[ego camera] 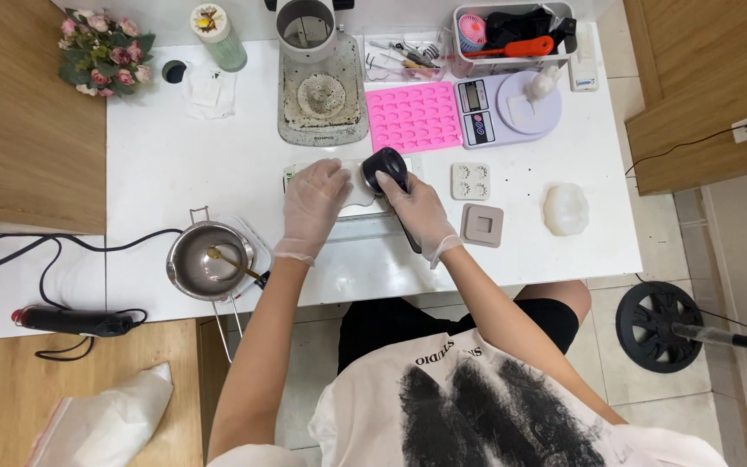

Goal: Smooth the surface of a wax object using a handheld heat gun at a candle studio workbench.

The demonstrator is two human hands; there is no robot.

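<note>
White surface (pixel 175 164) carried everything. Left hand (pixel 313 203), in a thin clear glove, lay flat w/ fingers spread on a pale mould (pixel 358 197) near the middle of the surface, pressing it down. Right hand (pixel 417 212), also gloved, was wrapped tight around a black handheld tool (pixel 388 166), its rounded head touching the mould's upper right edge, just beside the left hand's fingertips. Steel pot (pixel 205 259) w/ a gold spoon (pixel 233 263) inside sat at the front left edge. Pink silicone tray (pixel 412 117) lay behind the hands, next to a digital scale (pixel 503 108). Small square moulds (pixel 477 203) sat right of the right hand; a translucent flower-shaped cast (pixel 565 208) further right, apart. Flower bunch (pixel 104 50) at far left corner. Black heat gun (pixel 71 322) rested on the lower left wood.
</note>
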